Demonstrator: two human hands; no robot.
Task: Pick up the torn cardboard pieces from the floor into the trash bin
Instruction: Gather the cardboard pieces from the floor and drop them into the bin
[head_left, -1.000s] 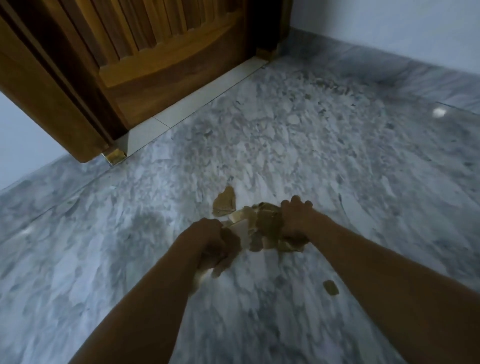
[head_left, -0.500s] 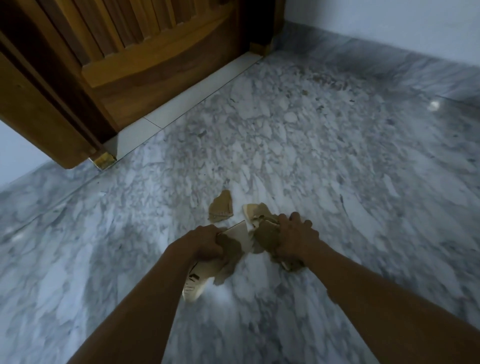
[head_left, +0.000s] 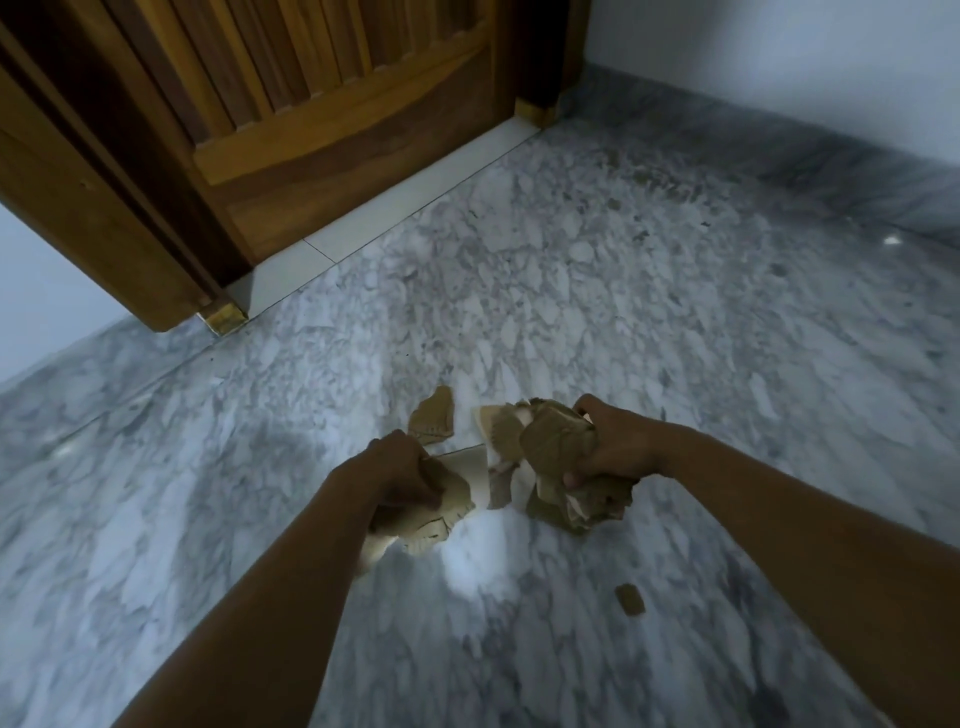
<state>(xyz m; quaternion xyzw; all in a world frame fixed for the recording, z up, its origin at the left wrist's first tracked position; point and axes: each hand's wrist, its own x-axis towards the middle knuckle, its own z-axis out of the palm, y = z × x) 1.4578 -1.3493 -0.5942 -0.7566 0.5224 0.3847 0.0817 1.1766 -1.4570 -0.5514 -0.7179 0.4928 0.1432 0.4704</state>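
Since before, clutched cardboard pieces (head_left: 550, 457) higher, both fists apart.

Home interior, grey marble floor (head_left: 623, 312), slatted wooden door (head_left: 311, 104), plain white wall (head_left: 779, 52), marble skirting (head_left: 779, 150)

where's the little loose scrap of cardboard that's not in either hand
In the head view the small scrap lies on the marble floor, lower right of centre, below the right hand and its bundle.

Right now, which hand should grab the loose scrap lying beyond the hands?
Left. The left hand sits just short of the loose scrap and holds a smaller bunch; the right hand is further off and stuffed with a bulkier wad.
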